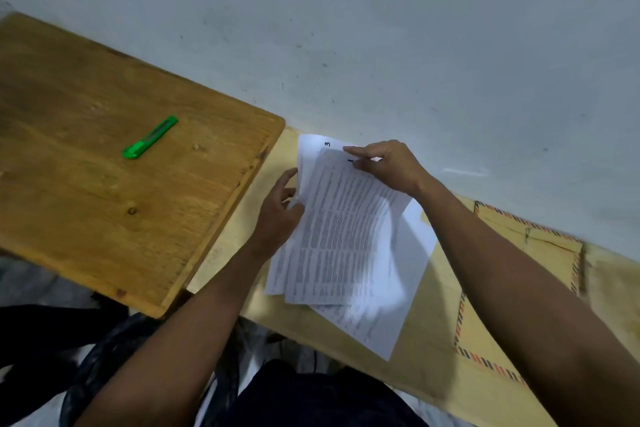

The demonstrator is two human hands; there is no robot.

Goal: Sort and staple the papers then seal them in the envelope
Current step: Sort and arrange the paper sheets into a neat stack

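Several printed white papers (346,236) are fanned out over the pale yellow table (426,350). My left hand (280,215) grips the left edge of the sheets, fingers curled round them. At the top corner, my right hand (384,165) pinches the upper sheet near a printed page number. Another sheet (388,322) lies flat beneath the held ones. A tan envelope (540,253) with a red and blue striped border lies to the right, partly hidden under my right forearm.
A darker wooden board (104,149) sits at the left with a green utility knife (149,137) on it. A grey-white wall (381,28) runs right behind the table. No stapler is in view.
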